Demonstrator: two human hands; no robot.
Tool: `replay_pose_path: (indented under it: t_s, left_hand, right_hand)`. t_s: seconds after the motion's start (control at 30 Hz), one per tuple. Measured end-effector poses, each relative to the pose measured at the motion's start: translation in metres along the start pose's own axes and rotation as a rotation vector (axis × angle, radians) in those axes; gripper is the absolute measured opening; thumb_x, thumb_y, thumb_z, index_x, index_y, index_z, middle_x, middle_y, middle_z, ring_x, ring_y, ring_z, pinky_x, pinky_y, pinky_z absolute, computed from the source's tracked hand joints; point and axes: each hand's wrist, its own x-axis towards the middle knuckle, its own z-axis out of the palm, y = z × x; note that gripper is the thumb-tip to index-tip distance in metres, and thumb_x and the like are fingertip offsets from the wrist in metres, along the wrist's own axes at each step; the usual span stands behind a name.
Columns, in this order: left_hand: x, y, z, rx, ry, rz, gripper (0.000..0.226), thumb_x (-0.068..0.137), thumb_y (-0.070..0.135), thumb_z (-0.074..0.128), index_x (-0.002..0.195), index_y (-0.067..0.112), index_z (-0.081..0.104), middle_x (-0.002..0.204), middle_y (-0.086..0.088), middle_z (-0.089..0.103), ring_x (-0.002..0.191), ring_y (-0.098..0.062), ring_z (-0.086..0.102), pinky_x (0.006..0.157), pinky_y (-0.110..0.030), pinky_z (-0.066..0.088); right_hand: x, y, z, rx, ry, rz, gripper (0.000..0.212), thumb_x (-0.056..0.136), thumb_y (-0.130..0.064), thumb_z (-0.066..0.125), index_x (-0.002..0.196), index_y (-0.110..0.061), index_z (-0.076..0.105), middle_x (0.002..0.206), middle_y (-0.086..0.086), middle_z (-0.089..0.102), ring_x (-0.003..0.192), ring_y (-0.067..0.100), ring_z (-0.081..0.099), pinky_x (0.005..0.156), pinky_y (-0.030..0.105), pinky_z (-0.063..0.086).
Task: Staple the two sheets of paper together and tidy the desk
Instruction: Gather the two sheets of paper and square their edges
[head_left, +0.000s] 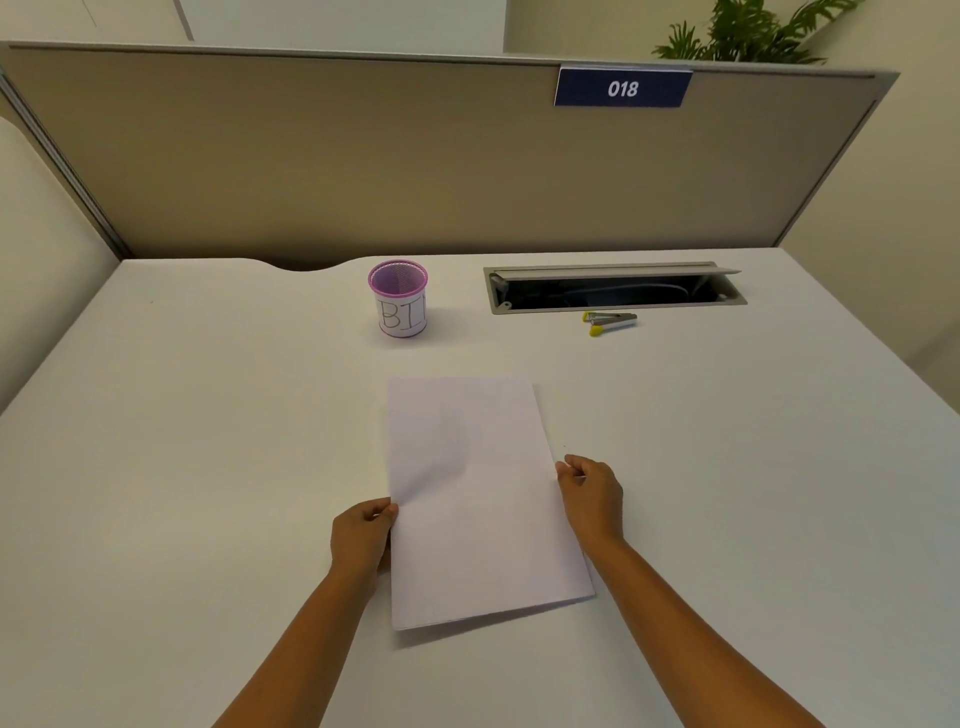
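Paper sheets (478, 499) lie stacked mid-desk, near side of mesh pen cup (398, 299) labelled "BI…". Left hand (361, 538) pinches left edge, fingers curled round it; right hand (592, 493) pinches right edge likewise. Edges look nearly flush, slight offset at near corner. Judged step: squaring stack before stapling. Tap edges even, keep both grips light, hold one corner firm. Stapler (609, 322), silver with yellow tips, sits right of cup, beside open cable tray (613, 288), on white desk (208, 415).

Left hand (362, 535), right hand (592, 496) pinch paper sheets (478, 499) on desk (208, 467).
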Motion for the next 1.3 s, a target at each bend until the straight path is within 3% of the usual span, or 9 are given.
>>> replay_pose_path:
  t_s: [0.13,0.27,0.43,0.57,0.77,0.9,1.07,1.2,1.3]
  left_hand:
    - [-0.009,0.01,0.0,-0.067,-0.045,0.031,0.022,0.09,0.014,0.053,0.108,0.004,0.061,0.104,-0.015,0.064,0.091,-0.036,0.06,0.078,-0.044,0.053]
    - [-0.02,0.033,0.001,-0.134,-0.074,0.134,0.02,0.09,0.012,0.052,0.107,0.006,0.061,0.101,-0.011,0.063,0.09,-0.029,0.059,0.068,-0.034,0.05]
    - [-0.028,0.067,0.0,-0.164,-0.04,0.294,0.018,0.088,0.01,0.055,0.104,0.008,0.064,0.093,-0.008,0.066,0.081,-0.023,0.063,0.062,-0.031,0.051]
    - [-0.035,0.1,-0.002,-0.217,0.0,0.475,0.018,0.087,0.009,0.057,0.103,0.009,0.065,0.089,-0.006,0.066,0.077,-0.02,0.064,0.059,-0.024,0.057]
    - [-0.045,0.114,-0.004,-0.217,0.084,0.671,0.022,0.087,0.01,0.057,0.107,0.018,0.063,0.101,-0.003,0.067,0.092,-0.019,0.065,0.081,-0.029,0.056]
    - [-0.048,0.109,0.006,-0.195,0.142,0.709,0.018,0.086,0.009,0.059,0.098,0.02,0.066,0.091,-0.001,0.069,0.087,-0.021,0.066,0.084,-0.039,0.054]
    - [-0.047,0.096,0.016,-0.14,0.18,0.703,0.019,0.085,0.009,0.059,0.097,0.022,0.067,0.089,0.004,0.068,0.076,0.002,0.064,0.081,-0.03,0.053]
    - [-0.044,0.081,0.019,-0.077,0.185,0.645,0.017,0.085,0.006,0.058,0.098,0.01,0.069,0.092,0.0,0.068,0.084,-0.015,0.064,0.085,-0.03,0.051]
    - [-0.044,0.071,0.02,-0.024,0.182,0.621,0.018,0.086,0.006,0.058,0.101,0.006,0.068,0.095,-0.001,0.067,0.085,-0.015,0.062,0.084,-0.027,0.048]
  right_hand:
    - [0.004,-0.012,-0.007,-0.124,-0.108,0.046,0.045,0.094,-0.038,0.043,0.127,-0.009,0.05,0.131,0.012,0.055,0.119,0.03,0.052,0.104,0.042,0.039]
    - [0.007,-0.032,-0.015,-0.11,-0.222,0.085,0.048,0.097,-0.037,0.035,0.137,-0.011,0.036,0.141,0.011,0.045,0.128,0.031,0.043,0.109,0.043,0.033]
    - [0.007,-0.065,-0.035,0.092,-0.153,-0.012,0.038,0.098,-0.021,0.036,0.133,-0.01,0.043,0.133,0.012,0.052,0.119,0.03,0.051,0.099,0.042,0.044]
    - [0.006,-0.097,-0.057,0.197,-0.086,-0.177,0.03,0.097,-0.017,0.04,0.125,-0.01,0.048,0.122,0.011,0.058,0.103,0.023,0.057,0.082,0.03,0.046]
    - [-0.001,-0.115,-0.076,0.302,-0.023,-0.29,0.032,0.094,-0.023,0.045,0.124,-0.012,0.05,0.118,0.002,0.058,0.099,0.013,0.054,0.086,0.025,0.044]
    - [-0.006,-0.113,-0.071,0.358,0.017,-0.262,0.028,0.096,-0.022,0.042,0.12,-0.012,0.052,0.11,0.0,0.059,0.094,0.016,0.056,0.081,0.023,0.045]
    - [-0.011,-0.101,-0.059,0.311,0.016,-0.312,0.029,0.095,-0.022,0.041,0.121,-0.011,0.051,0.11,-0.001,0.059,0.096,0.014,0.056,0.081,0.017,0.047]
    - [-0.01,-0.081,-0.049,0.271,-0.008,-0.281,0.028,0.096,-0.019,0.04,0.12,-0.009,0.051,0.118,0.009,0.061,0.101,0.018,0.056,0.094,0.033,0.049]
    - [-0.012,-0.065,-0.042,0.276,-0.038,-0.257,0.03,0.097,-0.015,0.038,0.124,-0.008,0.048,0.123,0.009,0.058,0.105,0.016,0.055,0.093,0.026,0.046]
